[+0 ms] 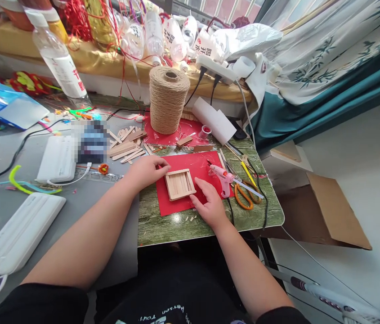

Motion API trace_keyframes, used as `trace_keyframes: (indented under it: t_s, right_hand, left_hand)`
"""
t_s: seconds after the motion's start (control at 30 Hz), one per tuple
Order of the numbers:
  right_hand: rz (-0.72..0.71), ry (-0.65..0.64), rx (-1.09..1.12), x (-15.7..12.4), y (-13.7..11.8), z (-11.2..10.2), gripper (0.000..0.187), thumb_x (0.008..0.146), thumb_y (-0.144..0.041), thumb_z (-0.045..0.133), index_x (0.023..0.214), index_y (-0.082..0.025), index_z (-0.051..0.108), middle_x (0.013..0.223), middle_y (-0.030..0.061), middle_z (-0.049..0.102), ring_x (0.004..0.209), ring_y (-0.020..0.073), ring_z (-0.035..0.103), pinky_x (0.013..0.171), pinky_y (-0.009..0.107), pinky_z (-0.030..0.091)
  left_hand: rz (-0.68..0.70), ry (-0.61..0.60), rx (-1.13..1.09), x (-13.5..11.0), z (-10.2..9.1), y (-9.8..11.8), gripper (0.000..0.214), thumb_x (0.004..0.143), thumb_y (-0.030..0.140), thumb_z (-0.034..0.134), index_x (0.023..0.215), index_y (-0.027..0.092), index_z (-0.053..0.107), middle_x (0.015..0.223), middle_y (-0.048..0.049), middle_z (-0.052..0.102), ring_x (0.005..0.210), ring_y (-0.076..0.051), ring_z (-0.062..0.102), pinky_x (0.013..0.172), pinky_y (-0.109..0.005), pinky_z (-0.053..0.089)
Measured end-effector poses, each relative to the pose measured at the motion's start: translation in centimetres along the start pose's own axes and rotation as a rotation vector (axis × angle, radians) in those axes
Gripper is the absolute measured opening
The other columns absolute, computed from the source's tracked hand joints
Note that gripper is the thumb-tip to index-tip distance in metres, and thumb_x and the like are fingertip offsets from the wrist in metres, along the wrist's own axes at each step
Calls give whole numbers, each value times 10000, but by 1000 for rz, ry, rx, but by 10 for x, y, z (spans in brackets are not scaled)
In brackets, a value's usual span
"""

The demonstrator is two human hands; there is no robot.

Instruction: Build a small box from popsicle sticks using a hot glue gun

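Observation:
A small square tray of popsicle sticks [180, 185], with a raised rim, lies on a red sheet [167, 206]. At its upper left corner is my left hand [147, 172], thumb and forefinger brought together; whatever is between their tips is hidden. My right hand [211, 204] rests at the tray's right side. Its thumb and fingers are apart, with the thumb close to the lower right corner. Just beyond that hand lies a pink glue gun [224, 177] with a glue stick in its back. Orange-handled scissors [243, 197] are to its right.
Loose popsicle sticks [127, 146] lie in a pile at the back left. A large twine spool [168, 101] stands behind the red sheet. White power banks [21, 231] and cables occupy the left. A cardboard box [336, 211] sits beyond the table's right edge.

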State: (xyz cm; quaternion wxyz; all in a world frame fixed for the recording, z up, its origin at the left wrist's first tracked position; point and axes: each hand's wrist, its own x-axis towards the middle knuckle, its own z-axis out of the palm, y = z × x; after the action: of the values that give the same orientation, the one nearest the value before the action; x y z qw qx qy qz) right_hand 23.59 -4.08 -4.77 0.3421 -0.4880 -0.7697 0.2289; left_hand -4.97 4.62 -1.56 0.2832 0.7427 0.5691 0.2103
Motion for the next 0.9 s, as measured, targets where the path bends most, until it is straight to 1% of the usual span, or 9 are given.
trace_keyframes:
  t_s: [0.07,0.13,0.2,0.33,0.4,0.6,0.77,0.83,0.9]
  right_hand:
    - [-57,-13,-24,-1,-1,1,546,1003,-306,657,1538,-300,549,1524,105,599,1410,303,557,1197,557,459]
    - [-102,1,-49,-3,-3,2,492,1024,-267,613,1513,-309,582,1500,105,617,1384,303,578,1173,568,484]
    - [-156,4,-84,-7,-5,4,480,1026,-238,594,1499,-318,599,1483,106,631,1366,313,594,1153,585,503]
    - [-308,-135,-162,-12,-11,8,568,996,-235,627,1552,-321,541,1520,91,614,1414,336,558,1196,609,464]
    - [-345,-187,-181,-12,-12,9,598,991,-227,624,1573,-308,513,1509,91,625,1409,334,560,1207,607,457]
    - [-320,-213,-165,-11,-8,11,615,976,-175,577,1569,-328,514,1468,73,653,1369,322,591,1194,620,473]
    - [-347,-212,-170,-11,-8,10,664,957,-143,577,1588,-329,482,1461,72,659,1368,314,588,1200,607,461]
    - [-346,-197,-182,-11,-10,9,694,955,-156,591,1607,-343,443,1480,67,643,1383,316,576,1217,608,435]
    - [-298,-137,-190,-11,-10,8,745,954,-200,619,1641,-345,371,1538,82,587,1423,333,540,1227,617,412]
  left_hand:
    - [12,-52,-8,1,3,-1,311,931,492,601,981,271,815,979,-25,803,866,-226,691,736,-355,474]
    - [5,-75,-4,2,6,-1,305,926,491,603,957,275,816,960,-21,807,863,-225,692,738,-354,470]
    - [-10,-92,4,3,7,-2,310,922,502,601,920,276,812,936,-22,807,845,-225,688,723,-353,463]
    - [-21,-113,9,4,8,-4,325,917,516,595,891,267,801,913,-30,801,812,-223,673,701,-348,454]
    - [-20,-112,11,5,8,-5,318,919,507,594,894,265,798,901,-28,796,803,-220,668,695,-345,451]
    - [-33,-116,7,5,9,-3,314,913,500,601,920,259,803,899,-27,797,799,-217,672,683,-336,443]
    - [-39,-126,7,5,8,-3,300,915,488,602,917,261,797,907,-23,796,811,-218,672,695,-332,440]
    - [-39,-125,-1,4,7,-3,300,917,496,600,926,268,795,915,-20,795,814,-219,672,702,-337,446]
    - [-32,-121,-1,3,7,-2,315,929,506,584,936,270,791,932,-24,794,822,-222,673,704,-343,450]
